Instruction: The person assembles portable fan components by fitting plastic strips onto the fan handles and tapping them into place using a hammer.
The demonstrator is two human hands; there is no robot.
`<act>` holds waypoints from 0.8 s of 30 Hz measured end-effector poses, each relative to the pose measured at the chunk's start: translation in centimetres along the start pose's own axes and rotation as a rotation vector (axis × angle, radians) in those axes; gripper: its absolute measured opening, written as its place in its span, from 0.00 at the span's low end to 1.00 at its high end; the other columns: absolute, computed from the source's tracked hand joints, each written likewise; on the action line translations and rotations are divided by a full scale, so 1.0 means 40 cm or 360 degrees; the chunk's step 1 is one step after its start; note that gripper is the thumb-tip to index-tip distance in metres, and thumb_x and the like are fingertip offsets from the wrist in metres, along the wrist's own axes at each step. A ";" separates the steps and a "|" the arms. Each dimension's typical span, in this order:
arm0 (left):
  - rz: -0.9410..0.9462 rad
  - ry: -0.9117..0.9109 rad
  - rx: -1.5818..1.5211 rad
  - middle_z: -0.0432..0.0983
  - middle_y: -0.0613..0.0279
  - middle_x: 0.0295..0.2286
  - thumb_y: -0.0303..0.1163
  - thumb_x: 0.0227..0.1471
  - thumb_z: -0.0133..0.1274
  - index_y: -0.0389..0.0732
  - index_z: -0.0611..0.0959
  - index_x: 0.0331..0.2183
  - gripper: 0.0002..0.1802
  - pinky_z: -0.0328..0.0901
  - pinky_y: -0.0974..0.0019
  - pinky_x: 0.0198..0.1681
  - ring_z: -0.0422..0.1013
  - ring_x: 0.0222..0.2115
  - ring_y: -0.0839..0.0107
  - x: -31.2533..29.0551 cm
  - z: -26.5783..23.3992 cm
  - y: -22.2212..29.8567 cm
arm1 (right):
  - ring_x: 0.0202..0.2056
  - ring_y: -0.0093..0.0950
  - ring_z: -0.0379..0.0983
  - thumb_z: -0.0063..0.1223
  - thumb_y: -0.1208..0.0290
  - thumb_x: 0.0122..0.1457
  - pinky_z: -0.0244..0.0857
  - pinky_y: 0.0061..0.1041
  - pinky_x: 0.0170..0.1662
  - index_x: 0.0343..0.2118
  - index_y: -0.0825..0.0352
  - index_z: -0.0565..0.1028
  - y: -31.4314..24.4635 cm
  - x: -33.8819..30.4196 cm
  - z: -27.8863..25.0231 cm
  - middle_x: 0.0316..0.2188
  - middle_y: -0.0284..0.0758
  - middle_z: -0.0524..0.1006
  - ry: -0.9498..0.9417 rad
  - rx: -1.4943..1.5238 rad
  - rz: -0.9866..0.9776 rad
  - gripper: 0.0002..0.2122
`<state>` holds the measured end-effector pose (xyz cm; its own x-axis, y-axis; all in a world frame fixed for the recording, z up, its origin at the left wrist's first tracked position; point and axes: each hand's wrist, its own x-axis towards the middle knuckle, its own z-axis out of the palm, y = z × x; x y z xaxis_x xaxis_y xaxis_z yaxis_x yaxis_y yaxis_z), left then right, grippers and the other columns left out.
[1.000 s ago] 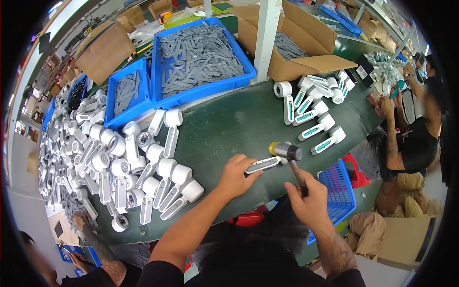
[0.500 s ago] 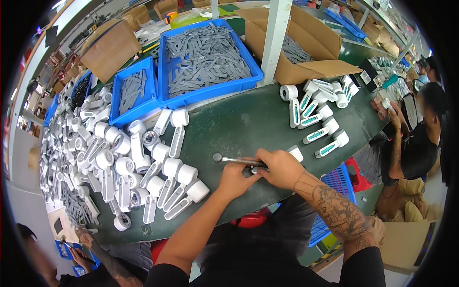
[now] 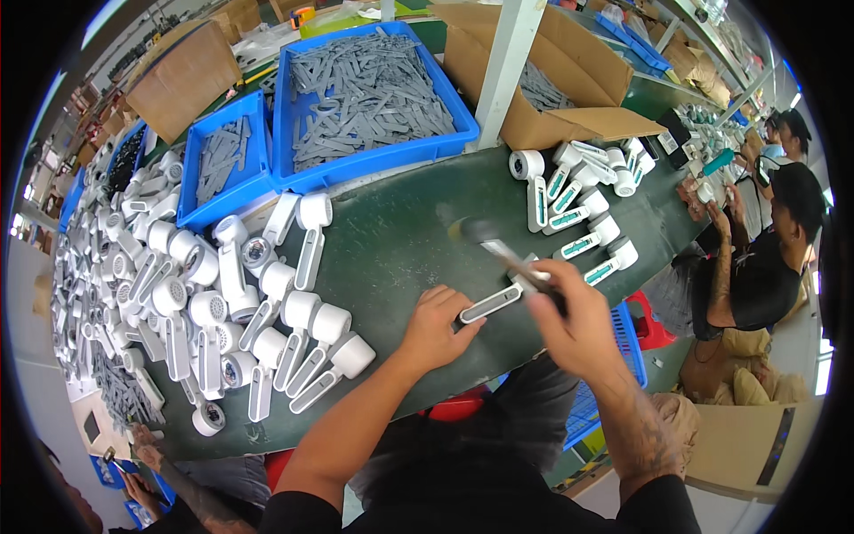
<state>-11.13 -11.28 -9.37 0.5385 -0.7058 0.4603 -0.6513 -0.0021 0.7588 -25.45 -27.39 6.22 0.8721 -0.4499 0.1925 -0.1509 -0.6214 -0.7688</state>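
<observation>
My left hand pinches the handle end of a white shower head lying on the green work table. A grey strip runs along that handle. The shower head's round end is mostly hidden behind my right hand. My right hand is wrapped round a hammer, lifted above the shower head, its head blurred by motion. To the left lie many white shower heads, crowded together. On the right, a smaller group of shower heads has teal strips in the handles.
Behind the table stand a large blue tray and a smaller blue tray, both with grey strips. An open cardboard box sits beside a white post. Co-workers are at both sides. A blue basket is below the table edge.
My right hand has moved right, away from my left hand, and the hammer has swung up. The shower head between my hands has come into sight. The whole view has shifted slightly.
</observation>
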 end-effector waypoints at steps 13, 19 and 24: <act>-0.0013 -0.0034 -0.0045 0.81 0.58 0.30 0.29 0.48 0.73 0.40 0.85 0.32 0.12 0.69 0.54 0.42 0.76 0.33 0.54 0.000 0.009 0.002 | 0.37 0.48 0.82 0.57 0.74 0.70 0.76 0.42 0.39 0.63 0.64 0.78 0.112 -0.236 0.072 0.37 0.46 0.83 0.0346 -0.0381 0.0005 0.19; -0.0115 -0.0089 -0.0080 0.81 0.57 0.32 0.29 0.49 0.73 0.41 0.84 0.38 0.16 0.69 0.53 0.42 0.77 0.35 0.53 -0.003 0.004 -0.001 | 0.35 0.50 0.83 0.57 0.72 0.70 0.77 0.44 0.39 0.63 0.60 0.78 0.088 -0.233 0.095 0.36 0.47 0.84 0.0220 -0.0262 0.0052 0.19; -0.0332 -0.0080 -0.0108 0.80 0.58 0.35 0.33 0.53 0.70 0.46 0.82 0.57 0.29 0.68 0.51 0.51 0.77 0.41 0.53 0.001 0.008 0.024 | 0.45 0.50 0.84 0.55 0.73 0.71 0.78 0.36 0.47 0.62 0.65 0.77 0.128 -0.219 0.087 0.44 0.50 0.84 -0.0070 -0.0296 0.0135 0.18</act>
<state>-11.92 -11.54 -8.79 0.6292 -0.7296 0.2679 -0.4903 -0.1051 0.8652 -32.25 -24.42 -1.53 0.8715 -0.4798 0.1017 -0.3046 -0.6920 -0.6545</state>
